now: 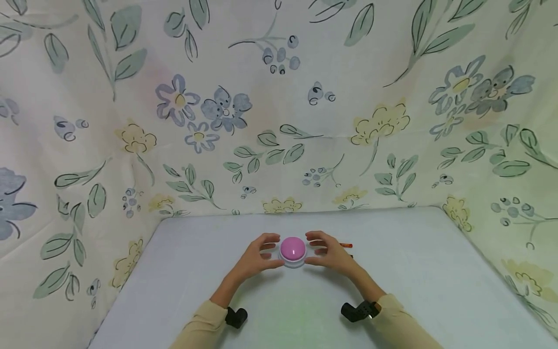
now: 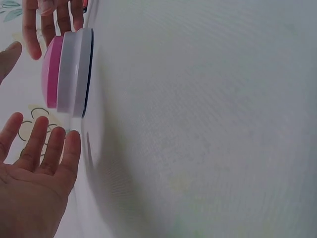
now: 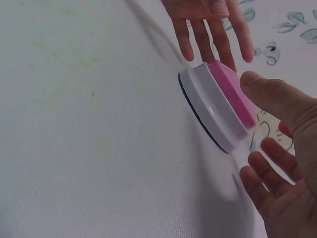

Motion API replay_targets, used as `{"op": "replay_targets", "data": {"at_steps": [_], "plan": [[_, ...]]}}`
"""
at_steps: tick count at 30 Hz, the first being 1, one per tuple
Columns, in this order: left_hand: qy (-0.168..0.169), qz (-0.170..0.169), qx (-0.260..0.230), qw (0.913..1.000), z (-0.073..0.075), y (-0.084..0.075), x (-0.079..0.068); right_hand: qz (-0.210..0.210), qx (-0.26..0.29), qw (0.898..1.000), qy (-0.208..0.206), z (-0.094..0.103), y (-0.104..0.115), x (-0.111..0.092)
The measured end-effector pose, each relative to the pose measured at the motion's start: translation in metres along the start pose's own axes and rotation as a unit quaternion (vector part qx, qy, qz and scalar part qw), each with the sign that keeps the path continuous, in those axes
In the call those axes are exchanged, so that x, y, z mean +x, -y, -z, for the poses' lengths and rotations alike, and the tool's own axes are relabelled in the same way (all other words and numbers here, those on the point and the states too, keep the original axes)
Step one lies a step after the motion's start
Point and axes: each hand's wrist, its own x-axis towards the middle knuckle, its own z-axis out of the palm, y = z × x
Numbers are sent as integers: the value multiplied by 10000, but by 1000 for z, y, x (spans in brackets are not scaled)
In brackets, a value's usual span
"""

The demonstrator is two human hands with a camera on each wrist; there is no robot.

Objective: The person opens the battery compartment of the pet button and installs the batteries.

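Note:
A round push button with a pink dome (image 1: 293,248) and a white base (image 2: 74,72) sits on the white table, toward its back half. To its left, my left hand (image 1: 256,257) is held with fingers spread and gently bent, palm facing the button. My right hand (image 1: 332,254) mirrors it on the other side. In the left wrist view a gap shows between the left fingertips (image 2: 73,141) and the base. The right thumb (image 3: 272,94) overlaps the edge of the pink dome in the right wrist view. Neither hand grips anything.
Behind the right hand lies an orange stick-like item (image 1: 346,245), mostly hidden, with the end of another dark one (image 1: 351,256) nearby. Floral cloth (image 1: 279,106) hangs behind and beside the white table (image 1: 209,232). Each wrist wears a black camera on a strap (image 1: 357,311).

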Motion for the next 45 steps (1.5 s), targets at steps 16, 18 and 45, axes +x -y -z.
{"op": "replay_targets", "data": {"at_steps": [16,18,45], "plan": [[217,168,567,9980,-5,27,23,157,-341,9992,118,-16,0,18],[293,137,743,9967,-8,28,27,125,-495,9987,93,-16,-1,19],[-218,25,1133,9933,-18,15,21,661,-558,9962,80,-14,9,16]]}}
